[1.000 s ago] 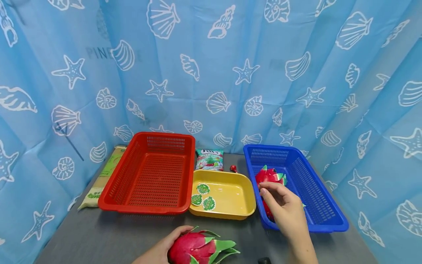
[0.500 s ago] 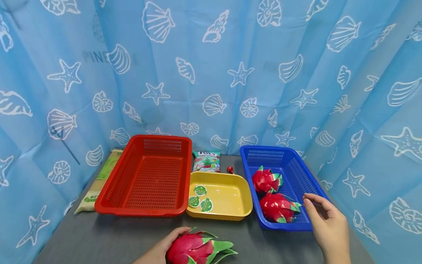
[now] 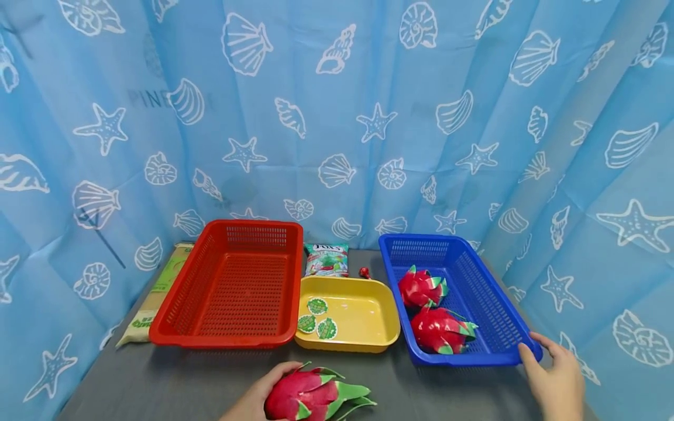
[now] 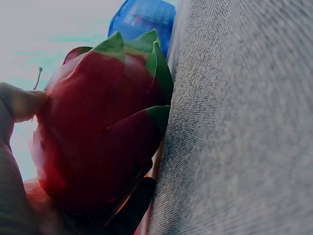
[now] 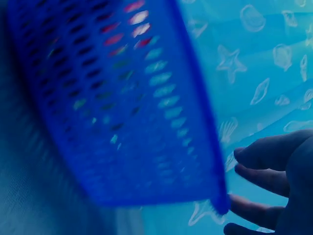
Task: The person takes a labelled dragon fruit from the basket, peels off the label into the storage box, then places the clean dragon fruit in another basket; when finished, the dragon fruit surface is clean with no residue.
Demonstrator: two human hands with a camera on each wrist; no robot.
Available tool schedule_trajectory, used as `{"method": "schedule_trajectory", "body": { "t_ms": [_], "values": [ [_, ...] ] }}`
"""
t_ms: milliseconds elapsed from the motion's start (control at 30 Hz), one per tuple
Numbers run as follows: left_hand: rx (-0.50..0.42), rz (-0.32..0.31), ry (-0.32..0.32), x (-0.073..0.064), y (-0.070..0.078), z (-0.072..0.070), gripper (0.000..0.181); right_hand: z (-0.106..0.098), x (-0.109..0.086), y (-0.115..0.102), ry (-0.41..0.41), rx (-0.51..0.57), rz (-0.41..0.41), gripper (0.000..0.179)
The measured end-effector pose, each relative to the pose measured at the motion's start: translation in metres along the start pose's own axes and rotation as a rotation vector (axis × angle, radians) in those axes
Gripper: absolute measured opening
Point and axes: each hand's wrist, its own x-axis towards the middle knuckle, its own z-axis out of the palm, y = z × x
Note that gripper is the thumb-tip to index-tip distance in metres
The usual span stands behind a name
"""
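Observation:
My left hand (image 3: 259, 396) grips a large pink dragon fruit (image 3: 302, 394) with green-tipped scales, low over the grey table at the front. In the left wrist view the thumb lies along the fruit's side, and the other fingers are mostly hidden beneath it. My right hand (image 3: 557, 377) is at the near right corner of the blue basket (image 3: 487, 358), fingertips right at the rim. In the right wrist view those fingers (image 5: 264, 157) are spread beside the basket corner, with nothing between them. Two red dragon fruits (image 3: 442, 331) lie along the left side inside the blue basket.
A red basket (image 3: 226, 341) stands at the left on a green-and-tan packet (image 3: 139, 327). Between the baskets sits a yellow tray (image 3: 347, 347) with several round green stickers (image 3: 327, 328). Behind it are a Fox's candy bag (image 3: 326, 261) and a small red item (image 3: 364, 272). A blue shell-print curtain (image 3: 337, 117) surrounds the table.
My right hand has moved from above the fruits inside the blue basket, rightward and toward me, to its near right corner. My left hand keeps its grip on the dragon fruit.

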Motion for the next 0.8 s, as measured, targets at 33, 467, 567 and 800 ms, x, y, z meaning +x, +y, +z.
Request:
{"method": "schedule_trajectory", "body": {
  "t_ms": [33, 467, 567, 800],
  "values": [
    [0.005, 0.009, 0.004, 0.0, -0.001, 0.0, 0.082, 0.001, 0.001, 0.005, -0.026, -0.021, -0.003, 0.054],
    [-0.057, -0.079, 0.084, -0.002, 0.017, 0.004, 0.083, 0.012, -0.001, 0.02, -0.108, 0.045, 0.11, 0.069],
    [-0.068, 0.0, 0.039, -0.003, 0.025, 0.009, 0.082, 0.011, -0.002, 0.02, -0.096, 0.075, 0.13, 0.069],
    [-0.046, 0.109, 0.049, 0.002, 0.067, 0.022, 0.086, 0.017, -0.004, 0.019, -0.031, 0.2, 0.2, 0.067]
  ]
}}
